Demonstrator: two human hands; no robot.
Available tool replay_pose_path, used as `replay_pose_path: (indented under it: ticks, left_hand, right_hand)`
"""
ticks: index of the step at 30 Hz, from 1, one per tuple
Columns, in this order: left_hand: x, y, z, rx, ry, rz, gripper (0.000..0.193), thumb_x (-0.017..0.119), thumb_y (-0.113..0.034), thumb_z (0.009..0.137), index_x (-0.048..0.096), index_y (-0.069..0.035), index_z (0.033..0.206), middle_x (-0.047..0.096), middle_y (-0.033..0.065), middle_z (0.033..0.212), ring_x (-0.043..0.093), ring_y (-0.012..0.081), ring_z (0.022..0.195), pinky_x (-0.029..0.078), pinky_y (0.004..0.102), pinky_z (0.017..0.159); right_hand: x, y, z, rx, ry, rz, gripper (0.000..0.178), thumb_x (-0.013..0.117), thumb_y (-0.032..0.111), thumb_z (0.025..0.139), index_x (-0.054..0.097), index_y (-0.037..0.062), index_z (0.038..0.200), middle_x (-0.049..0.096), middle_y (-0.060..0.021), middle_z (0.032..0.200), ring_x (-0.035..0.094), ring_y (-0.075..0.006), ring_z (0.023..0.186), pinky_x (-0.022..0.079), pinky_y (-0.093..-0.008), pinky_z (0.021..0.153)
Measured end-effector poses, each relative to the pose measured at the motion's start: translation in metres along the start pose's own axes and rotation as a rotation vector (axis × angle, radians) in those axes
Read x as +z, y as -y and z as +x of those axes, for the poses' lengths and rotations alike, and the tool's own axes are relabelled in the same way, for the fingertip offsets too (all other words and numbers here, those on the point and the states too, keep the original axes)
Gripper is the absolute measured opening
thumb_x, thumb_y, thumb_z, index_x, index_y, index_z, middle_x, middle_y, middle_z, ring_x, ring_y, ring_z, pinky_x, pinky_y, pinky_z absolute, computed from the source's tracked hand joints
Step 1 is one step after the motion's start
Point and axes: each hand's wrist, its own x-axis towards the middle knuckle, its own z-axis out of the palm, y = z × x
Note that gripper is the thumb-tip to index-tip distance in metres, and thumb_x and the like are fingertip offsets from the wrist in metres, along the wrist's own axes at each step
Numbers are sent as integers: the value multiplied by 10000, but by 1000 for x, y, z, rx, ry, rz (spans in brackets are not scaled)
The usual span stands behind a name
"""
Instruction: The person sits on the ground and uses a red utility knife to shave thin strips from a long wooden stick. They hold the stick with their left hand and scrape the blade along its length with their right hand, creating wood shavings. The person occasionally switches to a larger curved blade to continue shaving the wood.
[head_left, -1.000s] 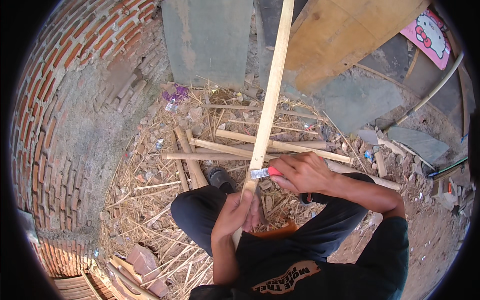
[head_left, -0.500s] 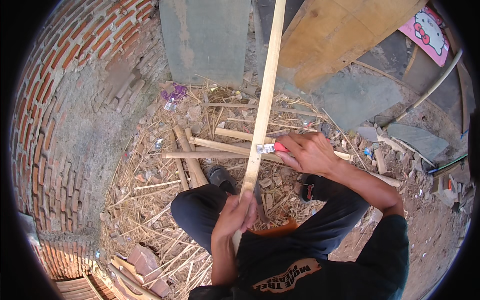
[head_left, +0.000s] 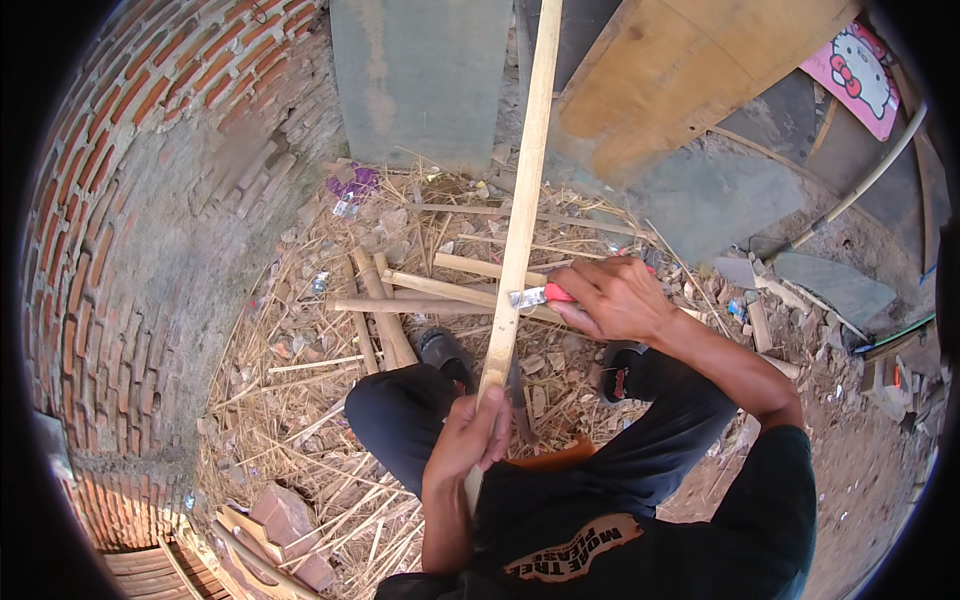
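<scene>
L fingers (head_left: 489, 408) grip wd strip (head_left: 523, 205) | R fingers (head_left: 582, 280) grip red-hdl blade (head_left: 531, 298) | lettered blk shirt (head_left: 680, 565)

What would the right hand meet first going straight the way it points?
The pale wooden strip: the right hand points left, and its red-handled knife overlaps the strip in view. Actual contact is hard to confirm from this angle.

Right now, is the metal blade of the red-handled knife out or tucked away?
Out: the blade shows beyond the right hand, its tip overlapping the long, pale wooden strip.
</scene>
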Motion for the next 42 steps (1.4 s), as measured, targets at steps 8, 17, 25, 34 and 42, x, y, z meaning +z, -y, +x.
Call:
replay_pose_path:
  ticks: [8, 17, 25, 34, 42]
  left_hand:
    - [-6, 7, -7, -7, 40, -80, 642, 395, -521, 1199, 540, -86, 750, 483, 40, 485, 382, 94, 337, 303, 253, 356]
    - [2, 1, -16, -20, -88, 100, 621, 396, -516, 1202, 523, -100, 759, 453, -4, 505, 377, 77, 358, 293, 244, 372]
    - [-18, 22, -10, -53, 215, -378, 608, 413, -473, 1206, 538, -84, 756, 507, 16, 503, 410, 81, 354, 325, 248, 365]
    - [-12, 23, -60, -256, 108, 151, 583, 463, -458, 1196, 567, -68, 775, 588, 48, 567, 509, 92, 403, 390, 251, 379]
    - [-18, 3, -20, -87, -60, 115, 611, 492, -463, 1189, 557, -57, 737, 579, 47, 549, 493, 90, 390, 367, 251, 389]
  right_hand:
    - [2, 11, 2, 48, -25, -22, 286, 717, 390, 1028, 684, 111, 1087, 684, -90, 853, 688, -316, 576, 536, -443, 501]
    - [5, 13, -3, 98, 34, -21, 269, 755, 345, 1001, 693, 121, 1135, 702, -82, 855, 708, -291, 654, 553, -426, 573]
    - [1, 14, 0, 107, 18, 8, 257, 755, 325, 1004, 694, 110, 1131, 719, -98, 854, 713, -311, 658, 560, -435, 582]
    - [-68, -101, 4, 764, -245, 33, 325, 524, 313, 1156, 662, 23, 1207, 626, -197, 695, 625, -396, 615, 480, -499, 643]
    - [-44, -25, -7, 625, -105, 540, 296, 718, 320, 1052, 693, 35, 1126, 496, -88, 656, 485, -208, 596, 409, -390, 593]
